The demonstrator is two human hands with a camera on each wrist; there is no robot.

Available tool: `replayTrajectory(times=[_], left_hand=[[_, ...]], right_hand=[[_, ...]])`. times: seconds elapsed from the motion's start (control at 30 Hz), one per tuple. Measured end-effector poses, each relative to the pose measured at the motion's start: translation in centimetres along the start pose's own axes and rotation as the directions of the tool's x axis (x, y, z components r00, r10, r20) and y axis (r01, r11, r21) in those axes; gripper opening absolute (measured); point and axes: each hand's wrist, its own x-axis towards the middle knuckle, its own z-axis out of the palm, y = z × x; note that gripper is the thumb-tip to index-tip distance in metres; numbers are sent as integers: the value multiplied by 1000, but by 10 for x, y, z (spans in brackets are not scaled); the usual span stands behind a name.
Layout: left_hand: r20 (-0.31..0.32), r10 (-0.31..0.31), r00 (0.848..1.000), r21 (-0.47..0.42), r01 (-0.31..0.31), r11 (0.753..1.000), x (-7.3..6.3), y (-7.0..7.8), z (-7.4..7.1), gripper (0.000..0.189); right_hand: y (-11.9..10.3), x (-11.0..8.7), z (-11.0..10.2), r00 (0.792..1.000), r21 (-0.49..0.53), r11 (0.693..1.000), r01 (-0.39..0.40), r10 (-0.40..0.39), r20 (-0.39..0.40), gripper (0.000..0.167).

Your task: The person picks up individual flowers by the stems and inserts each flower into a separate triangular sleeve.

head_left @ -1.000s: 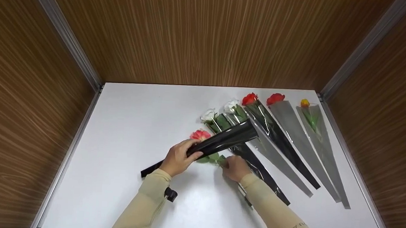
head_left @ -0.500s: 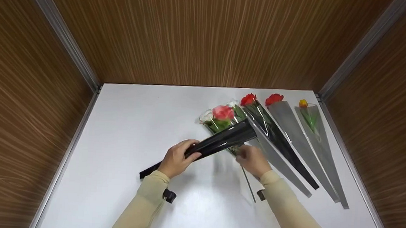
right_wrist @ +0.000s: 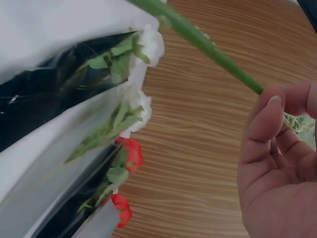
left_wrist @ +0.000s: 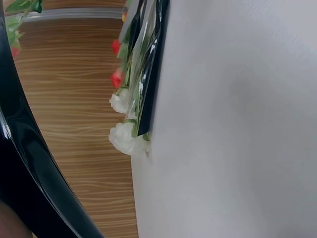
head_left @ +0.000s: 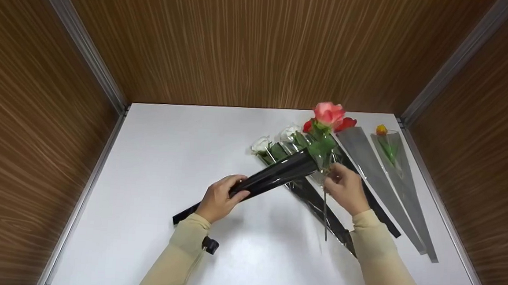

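Observation:
My left hand (head_left: 220, 198) grips a black cone-shaped flower wrapper (head_left: 274, 172) by its narrower part, holding it slanted with the wide mouth up and to the right. In the left wrist view its glossy side runs along the left edge. Between thumb and fingers, my right hand (head_left: 346, 187) pinches the green stem (right_wrist: 208, 47) of a pink flower (head_left: 327, 113), a rose by its look. This flower stands upright close to the wrapper's mouth, outside it as far as I can tell. Its bare stem end hangs below my right hand.
Wrapped flowers lie fanned out at the right of the white table (head_left: 170, 142): two white roses (head_left: 261, 144), two red flowers (head_left: 348, 123) and a yellow tulip (head_left: 381, 130). Wood-grain panels (head_left: 260, 46) enclose the back and sides.
The right hand has lifted the pink flower from beneath the wrapper, moving right and away from me, and turned it upright. My left hand and the wrapper have hardly moved.

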Motion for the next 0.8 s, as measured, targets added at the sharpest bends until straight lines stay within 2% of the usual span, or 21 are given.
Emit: replayTrajectory(times=[0.1,0.3,0.43,0.5,0.53,0.67,0.73,0.8], left_hand=[[1,-6,1000,10,6,1000,-1,-1,0,42],[4,-15,1000,16,15,1000,-3,-2,0,42],[10,-24,1000,21,23,999,-3,-4,1,42],[12,-30,999,27,29,999,-4,-4,1,42],[13,-31,999,30,30,999,-4,-5,1,43],[19,-33,999,41,33,999,-7,-7,1,43],[23,-29,999,48,28,998,-8,-8,2,44],[28,-21,999,61,19,998,-8,-9,3,44]], right_hand=[[-2,0,-6,1000,77,997,-20,21,-8,1],[-12,3,-18,997,210,977,-34,47,-58,12],[-26,5,-29,986,364,930,-47,103,-134,13],[-33,5,-35,973,454,890,-42,140,-184,12],[-35,5,-38,965,510,860,-29,158,-211,11],[-37,7,-48,929,681,726,91,185,-321,4],[-38,8,-52,911,736,660,151,195,-362,8],[-39,9,-56,898,769,609,196,204,-391,9]])
